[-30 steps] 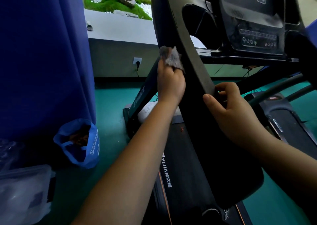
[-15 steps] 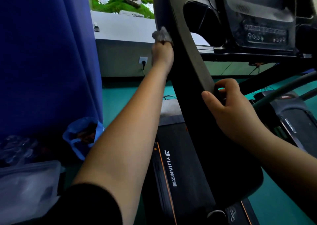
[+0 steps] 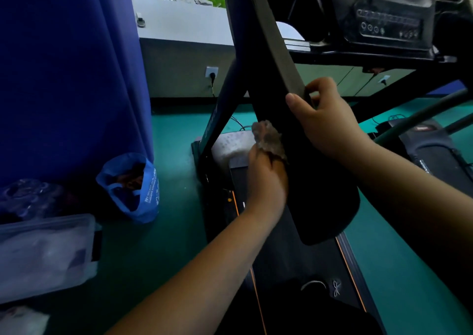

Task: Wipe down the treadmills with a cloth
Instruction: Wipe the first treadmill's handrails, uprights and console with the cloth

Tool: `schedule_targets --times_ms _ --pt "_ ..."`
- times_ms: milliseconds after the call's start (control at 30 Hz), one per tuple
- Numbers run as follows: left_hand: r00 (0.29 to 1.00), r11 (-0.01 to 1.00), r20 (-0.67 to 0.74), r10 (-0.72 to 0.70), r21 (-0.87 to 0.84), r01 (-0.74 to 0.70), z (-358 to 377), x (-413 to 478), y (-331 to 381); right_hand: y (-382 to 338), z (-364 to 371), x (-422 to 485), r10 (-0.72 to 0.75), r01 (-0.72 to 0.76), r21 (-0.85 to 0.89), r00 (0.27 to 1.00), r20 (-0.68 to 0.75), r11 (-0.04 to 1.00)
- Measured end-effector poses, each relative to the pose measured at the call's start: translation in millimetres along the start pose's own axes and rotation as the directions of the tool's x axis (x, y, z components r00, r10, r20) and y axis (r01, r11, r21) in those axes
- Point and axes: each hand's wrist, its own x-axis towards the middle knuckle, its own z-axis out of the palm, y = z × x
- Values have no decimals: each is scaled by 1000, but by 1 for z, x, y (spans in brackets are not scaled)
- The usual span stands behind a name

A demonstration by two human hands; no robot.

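The left hand [image 3: 267,173] is clutching a crumpled grey cloth [image 3: 268,139], pressing it against the treadmill's black handrail [image 3: 325,196]. The right hand [image 3: 325,119] is gripping the same handrail just above, thumb and fingers wrapping its edge.

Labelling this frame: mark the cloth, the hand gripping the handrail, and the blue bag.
cloth [image 3: 268,137], head view, on the bunched part above the fingers.
right hand [image 3: 325,119], head view, on its back.
blue bag [image 3: 151,201], head view, on its right side panel.
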Motion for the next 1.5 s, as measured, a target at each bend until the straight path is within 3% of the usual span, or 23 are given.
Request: schedule_targets --times_ms 67,167,300,400,533,600,633,733,800,900,967,1033,1133,1267,1333,1433,1500 --pt "993 994 51 102 -49 -100 -1 -28 -11 -1 -1 -2 -3 3 17 1000 8 1000" --pt "992 993 46 120 -19 -120 -9 -31 -13 -1 -6 -5 22 -24 42 999 46 999" --pt "989 996 -143 -47 -76 36 -15 26 24 3 -14 -21 11 -12 7 997 77 1000" --pt "992 999 -113 -49 15 51 -6 56 31 13 -15 -40 0 -2 53 1000 29 999" --pt "985 995 -147 -92 13 95 4 19 14 22 -14 -55 7 -4 124 1000 -22 992" --pt "988 986 -47 -148 66 151 11 -16 -6 23 -13 -56 18 -11 147 999 -46 989" --pt "995 993 14 -101 71 99 13 -35 -10 23 -12 -55 20 -12 153 999 -50 988" --pt "999 999 -25 39 27 -39 9 -58 -25 24 -12 -54 21 -13 186 999 -40 982" --pt "998 998 -45 54 46 -51 -7 -53 -21 29 -11 -55 15 -6 216 999 -42 976" --pt "927 913 -176 330 309 -266 -32 -37 10 37 -9 -61 11 6 259 998 -67 966" --pt "858 813 -217 466 487 -319 -39 -13 34 41 -8 -66 18 9 310 996 -85 951" --pt "881 781 -169 442 556 -285 -32 8 51 44 -7 -69 17 14 336 996 -90 942" --pt "931 843 -43 363 440 -308 -4 16 59 43 -8 -71 9 24 354 996 -93 935" --pt "904 856 -14 427 329 -399 15 12 53 44 -7 -74 -2 42 377 994 -105 925" --pt "896 838 -19 443 362 -407 11 36 61 48 -5 -77 -9 50 383 994 -109 922" --pt "829 666 117 546 539 -515 8 82 88 53 -2 -80 15 33 442 994 -106 897" --pt "822 577 227 522 616 -536 8 108 109 54 -1 -80 28 27 461 993 -112 887"
